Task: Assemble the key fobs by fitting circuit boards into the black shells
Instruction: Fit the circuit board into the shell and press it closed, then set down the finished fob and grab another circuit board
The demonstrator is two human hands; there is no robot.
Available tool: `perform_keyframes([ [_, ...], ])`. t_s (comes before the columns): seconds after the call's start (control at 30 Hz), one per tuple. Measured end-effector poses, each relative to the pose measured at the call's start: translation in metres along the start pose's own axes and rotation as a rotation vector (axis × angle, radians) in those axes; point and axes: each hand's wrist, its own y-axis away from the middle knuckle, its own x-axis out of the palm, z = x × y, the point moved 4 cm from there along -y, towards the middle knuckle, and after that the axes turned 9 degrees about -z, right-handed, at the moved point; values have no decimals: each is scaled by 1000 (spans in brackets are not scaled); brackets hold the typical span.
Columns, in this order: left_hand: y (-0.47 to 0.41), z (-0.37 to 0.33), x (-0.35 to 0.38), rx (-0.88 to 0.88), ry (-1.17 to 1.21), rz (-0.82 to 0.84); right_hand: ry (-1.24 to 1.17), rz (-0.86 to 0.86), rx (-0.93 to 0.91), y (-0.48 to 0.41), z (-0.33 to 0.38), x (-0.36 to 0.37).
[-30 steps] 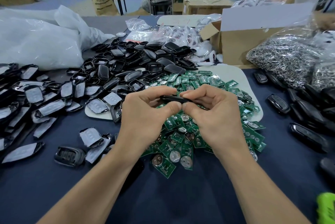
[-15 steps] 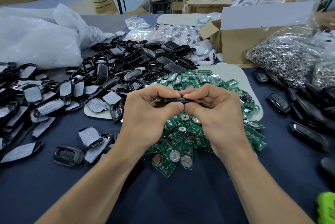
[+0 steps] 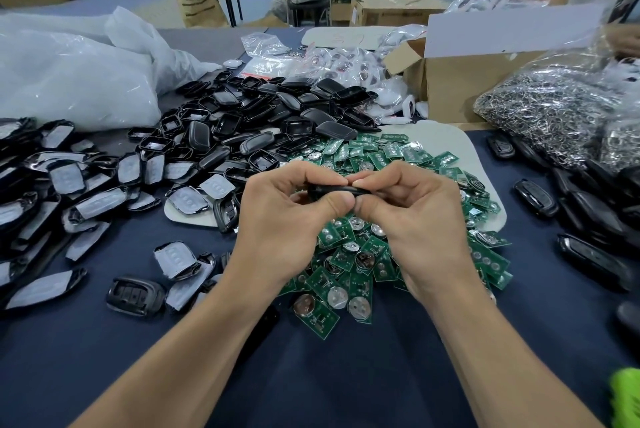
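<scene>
We have both hands raised just above the desk, meeting over the heap of green circuit boards. Our left hand and right hand each pinch one end of a single black shell, thumbs underneath and curled forefingers on top, fingertips touching in the middle. We see the shell edge-on, so we cannot tell whether a board sits inside it. The boards spill across a pale mat and onto the dark cloth. Behind them lies a pile of empty black shells, and to our left are shell halves with grey film. On our right, closed black fobs lie beside a clear bag of metal rings, with a cardboard box behind.
</scene>
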Motion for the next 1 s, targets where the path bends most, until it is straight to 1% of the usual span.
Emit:
perform_keyframes([
  [0.07, 0, 0, 0, 15, -26, -17, 107, 3, -12, 0, 0, -1],
  [0.17, 1, 0, 0, 63, -111, -26, 432, 6, -117, 2, 1, -1],
  [0.2, 1, 0, 1, 90, -144, -19, 495, 4, -135, 3, 1, -1],
  [0.3, 1, -1, 0, 139, -206, -12, 544, -6, -134, 1, 1, -4],
  [0.4, -1, -1, -4, 131, -263, -46, 631, -10, -96, -5, 3, -16],
  [0.43, -2, -1, -6, 121, -293, -64, 624, -45, -97, -7, 8, -21],
  [0.47, -3, 0, -8, 103, -322, -82, 547, -140, -108, -11, 13, -28],
  [0.5, -4, 1, -9, 76, -349, -98, 349, -281, -102, -15, 19, -41],
  [0.53, -5, 3, -10, 43, -372, -109, 79, -403, -82, -18, 26, -54],
  [0.57, -6, 5, -12, 5, -391, -120, -118, -500, -52, -21, 29, -65],
  [0.6, -6, 7, -13, -29, -405, -131, -198, -558, -37, -21, 30, -71],
  [0.63, -7, 8, -14, -56, -415, -144, -124, -589, -20, -20, 29, -72],
  [0.67, -8, 10, -15, -74, -424, -159, 82, -606, -19, -19, 26, -70],
  [0.7, -9, 11, -18, -87, -433, -177, 351, -557, -39, -16, 23, -63],
  [0.73, -11, 12, -21, -96, -443, -195, 601, -461, -57, -12, 18, -52],
  [0.77, -12, 14, -24, -102, -454, -207, 790, -358, -66, -10, 10, -42],
  [0.87, -18, 18, -33, -126, -470, -236, 1212, -27, -51, -9, -11, -21],
  [0.9, -20, 19, -36, -137, -474, -244, 1317, 46, -77, -10, -14, -18],
  [0.93, -21, 20, -39, -148, -483, -251, 1373, 88, -112, -10, -15, -17],
  [1.0, -23, 21, -42, -161, -511, -256, 1369, 93, -156, -9, -12, -14],
])
